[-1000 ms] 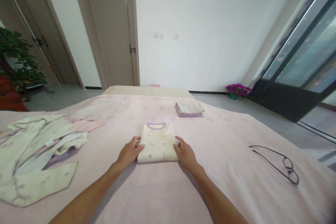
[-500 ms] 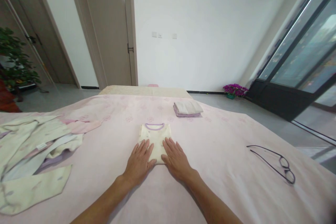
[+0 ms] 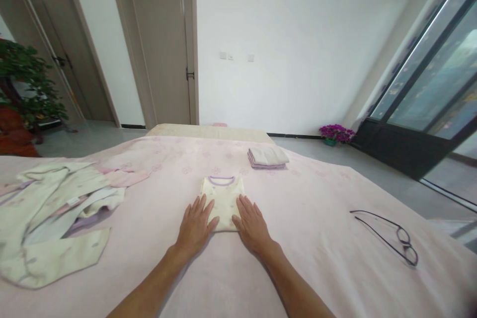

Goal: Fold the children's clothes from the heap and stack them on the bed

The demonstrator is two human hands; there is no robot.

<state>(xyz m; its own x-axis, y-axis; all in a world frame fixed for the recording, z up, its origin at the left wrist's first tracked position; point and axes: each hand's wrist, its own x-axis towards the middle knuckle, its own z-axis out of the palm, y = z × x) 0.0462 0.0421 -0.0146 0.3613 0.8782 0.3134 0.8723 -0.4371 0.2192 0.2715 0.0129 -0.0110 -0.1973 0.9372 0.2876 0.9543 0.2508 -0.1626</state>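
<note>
A cream child's shirt [image 3: 224,203] with a purple-edged neckline lies folded into a small rectangle on the pink cloth, its collar facing away from me. My left hand [image 3: 196,223] rests flat on the shirt's left side, fingers spread. On its right side lies my right hand [image 3: 253,223], also flat with the fingers extended. Neither hand grips the fabric. The shirt's middle and collar show between and beyond my hands; parts of both side edges are covered.
A loose heap of cream, pink and purple clothes [image 3: 67,208] spreads at the left. Farther back sits a stack of folded clothes [image 3: 268,156]. Black-framed glasses [image 3: 404,243] lie at the right on the pink bedspread-like cloth [image 3: 316,258].
My hands have slid slightly apart toward the shirt's sides, showing more of its middle. The view has tilted up a little. The shirt stays folded in place.
</note>
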